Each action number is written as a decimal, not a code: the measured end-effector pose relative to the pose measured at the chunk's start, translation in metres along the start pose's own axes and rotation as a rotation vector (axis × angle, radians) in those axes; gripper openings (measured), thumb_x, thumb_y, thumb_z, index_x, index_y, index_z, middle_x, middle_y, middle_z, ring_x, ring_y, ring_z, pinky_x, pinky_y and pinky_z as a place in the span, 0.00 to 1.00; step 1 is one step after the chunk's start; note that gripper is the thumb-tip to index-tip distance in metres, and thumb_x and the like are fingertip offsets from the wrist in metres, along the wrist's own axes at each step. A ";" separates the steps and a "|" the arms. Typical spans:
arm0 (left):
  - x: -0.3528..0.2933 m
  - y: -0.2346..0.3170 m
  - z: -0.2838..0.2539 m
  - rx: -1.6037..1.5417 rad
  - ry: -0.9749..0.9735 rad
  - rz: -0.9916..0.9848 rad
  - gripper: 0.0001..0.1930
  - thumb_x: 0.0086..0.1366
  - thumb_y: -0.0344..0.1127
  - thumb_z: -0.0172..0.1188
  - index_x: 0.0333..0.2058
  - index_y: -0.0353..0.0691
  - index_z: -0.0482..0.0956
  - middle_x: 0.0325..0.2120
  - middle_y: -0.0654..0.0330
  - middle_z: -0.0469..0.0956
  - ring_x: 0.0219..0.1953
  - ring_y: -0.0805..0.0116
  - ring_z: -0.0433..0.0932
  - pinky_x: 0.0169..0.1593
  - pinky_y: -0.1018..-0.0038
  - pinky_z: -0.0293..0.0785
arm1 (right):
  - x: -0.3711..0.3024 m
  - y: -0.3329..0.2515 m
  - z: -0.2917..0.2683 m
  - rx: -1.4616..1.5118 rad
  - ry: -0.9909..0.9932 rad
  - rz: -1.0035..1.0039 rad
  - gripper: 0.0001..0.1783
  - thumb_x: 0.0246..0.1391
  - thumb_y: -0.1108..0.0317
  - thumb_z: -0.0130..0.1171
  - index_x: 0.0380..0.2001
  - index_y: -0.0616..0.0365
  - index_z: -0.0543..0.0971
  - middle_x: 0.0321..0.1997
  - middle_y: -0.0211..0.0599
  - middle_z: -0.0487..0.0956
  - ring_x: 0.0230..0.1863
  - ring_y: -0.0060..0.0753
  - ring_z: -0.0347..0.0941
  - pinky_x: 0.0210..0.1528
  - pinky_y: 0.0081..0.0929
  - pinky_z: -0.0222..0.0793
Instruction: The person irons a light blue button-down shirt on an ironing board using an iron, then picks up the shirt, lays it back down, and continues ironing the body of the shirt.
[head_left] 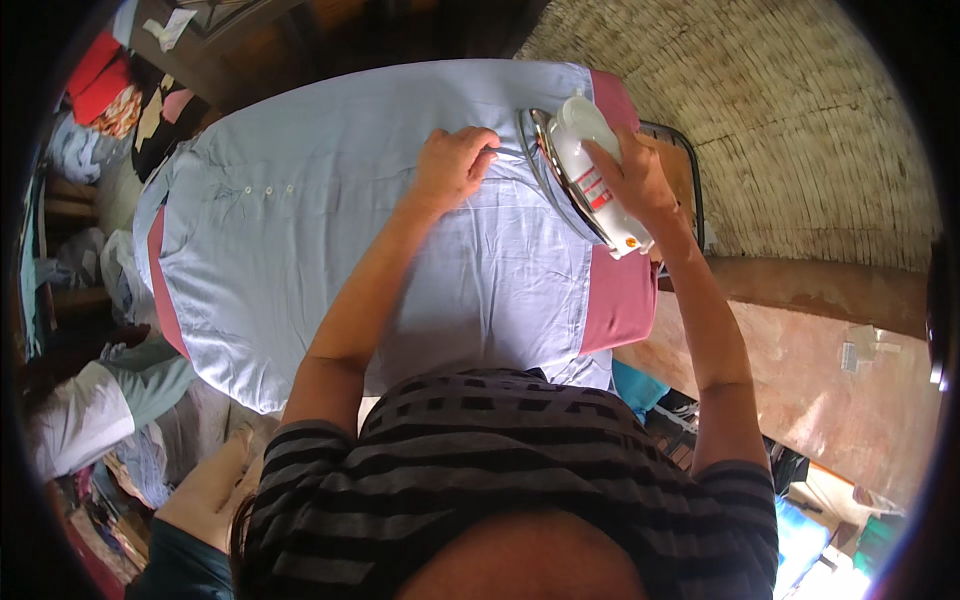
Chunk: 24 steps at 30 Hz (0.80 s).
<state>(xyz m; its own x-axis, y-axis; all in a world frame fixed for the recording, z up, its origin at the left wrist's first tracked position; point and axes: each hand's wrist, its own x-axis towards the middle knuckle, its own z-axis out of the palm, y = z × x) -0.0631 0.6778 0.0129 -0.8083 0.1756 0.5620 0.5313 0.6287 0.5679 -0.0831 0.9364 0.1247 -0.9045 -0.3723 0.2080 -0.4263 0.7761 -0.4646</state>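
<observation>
A light blue buttoned shirt (pixel 300 270) lies spread over an ironing board with a dark pink cover (pixel 622 305). My right hand (pixel 640 180) is wrapped round the handle of a white and chrome clothes iron (pixel 585 150) at the right end of the shirt. The iron is tilted, with the rim of its soleplate showing on the left; whether it touches the cloth I cannot tell. Just left of it, my left hand (pixel 455 170) is closed in a pinch on the shirt, where a dark fold runs from the fingertips toward the iron.
A woven wall (pixel 740 120) stands at the far right, above a brown wooden surface (pixel 800 370). Clothes (pixel 95 400) and plastic bags (pixel 125 265) are heaped along the left. At lower left shows another person's bare limb (pixel 215 490) beside dark green cloth.
</observation>
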 end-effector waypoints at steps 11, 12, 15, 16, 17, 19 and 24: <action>-0.002 -0.008 -0.016 -0.222 -0.008 -0.236 0.09 0.61 0.32 0.64 0.37 0.38 0.75 0.30 0.55 0.81 0.27 0.56 0.79 0.32 0.65 0.75 | -0.004 0.030 -0.039 0.043 -0.398 -0.220 0.16 0.56 0.61 0.65 0.38 0.61 0.74 0.28 0.50 0.81 0.30 0.44 0.82 0.32 0.34 0.76; -0.002 -0.006 -0.018 -0.187 0.040 -0.174 0.08 0.60 0.32 0.65 0.36 0.39 0.76 0.31 0.57 0.81 0.29 0.57 0.79 0.33 0.65 0.74 | 0.008 0.030 -0.038 -0.035 -0.359 -0.342 0.15 0.56 0.61 0.65 0.36 0.60 0.74 0.27 0.47 0.81 0.30 0.39 0.82 0.31 0.32 0.75; -0.002 0.005 -0.027 -0.029 0.101 -0.012 0.09 0.55 0.34 0.68 0.34 0.43 0.78 0.33 0.62 0.78 0.33 0.61 0.77 0.36 0.66 0.71 | 0.035 0.031 -0.036 -0.031 -0.436 -0.338 0.15 0.56 0.60 0.66 0.36 0.60 0.74 0.26 0.43 0.81 0.27 0.37 0.80 0.31 0.31 0.74; -0.014 0.016 -0.030 0.077 0.093 0.046 0.10 0.54 0.35 0.69 0.34 0.45 0.78 0.33 0.63 0.77 0.35 0.63 0.76 0.37 0.66 0.69 | 0.040 0.032 -0.034 -0.015 -0.441 -0.338 0.16 0.56 0.60 0.66 0.35 0.60 0.74 0.26 0.43 0.81 0.27 0.37 0.80 0.31 0.31 0.74; -0.025 0.027 -0.031 0.167 0.094 0.096 0.11 0.52 0.36 0.70 0.33 0.47 0.79 0.34 0.65 0.76 0.37 0.65 0.75 0.39 0.66 0.68 | 0.044 0.032 -0.032 0.024 -0.438 -0.358 0.16 0.56 0.59 0.66 0.35 0.60 0.74 0.27 0.43 0.80 0.26 0.37 0.79 0.31 0.32 0.73; -0.035 0.045 -0.022 0.175 -0.011 0.087 0.12 0.48 0.38 0.71 0.32 0.49 0.79 0.34 0.67 0.75 0.39 0.67 0.73 0.40 0.65 0.66 | 0.050 0.032 -0.029 0.061 -0.475 -0.306 0.16 0.57 0.59 0.65 0.36 0.60 0.74 0.28 0.44 0.80 0.26 0.38 0.78 0.31 0.31 0.73; -0.041 0.048 -0.005 0.231 -0.032 0.103 0.08 0.50 0.35 0.69 0.31 0.49 0.80 0.33 0.68 0.73 0.38 0.65 0.72 0.40 0.66 0.65 | 0.049 0.026 -0.028 0.051 -0.402 -0.415 0.14 0.58 0.63 0.64 0.33 0.60 0.71 0.22 0.46 0.77 0.21 0.34 0.74 0.27 0.29 0.72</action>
<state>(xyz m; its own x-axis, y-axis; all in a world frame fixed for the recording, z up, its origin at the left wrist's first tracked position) -0.0031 0.6969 0.0202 -0.7624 0.2690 0.5886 0.5420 0.7623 0.3537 -0.1391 0.9523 0.1467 -0.5824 -0.8117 0.0432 -0.7342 0.5025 -0.4566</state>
